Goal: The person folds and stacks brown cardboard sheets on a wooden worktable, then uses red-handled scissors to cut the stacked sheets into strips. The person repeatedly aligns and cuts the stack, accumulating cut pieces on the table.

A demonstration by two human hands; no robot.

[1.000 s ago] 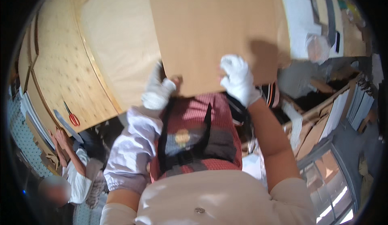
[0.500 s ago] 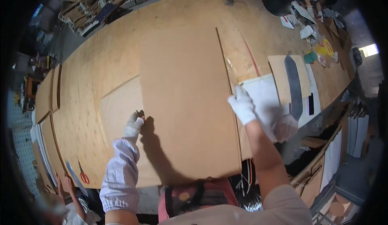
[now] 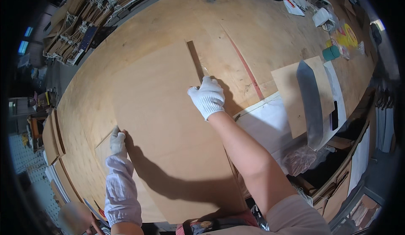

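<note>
A large brown kraft sheet (image 3: 168, 146) lies across the wooden table in front of me, its far end angled to the left. My left hand (image 3: 118, 141), in a white glove with a pale sleeve cover above it, has its fingers closed at the sheet's left edge. At the right edge my right hand (image 3: 209, 95), also white-gloved, curls over the sheet with the thumb toward its middle. A narrow darker strip (image 3: 195, 60) shows along that edge beyond the right hand. Part of another brown sheet (image 3: 145, 199) shows beneath, on the left.
Right of the sheet lie a tan board (image 3: 287, 87) with a dark pointed strip (image 3: 310, 104), white paper (image 3: 261, 123) and a dark phone (image 3: 334, 116). A green tape roll (image 3: 331, 52) sits farther back. Red-handled scissors (image 3: 100, 211) lie at the left edge, near a blurred person.
The brown sheet has turned and shifted left on the table. Both hands have moved left with it, the right one also farther forward. My view has shifted too.
</note>
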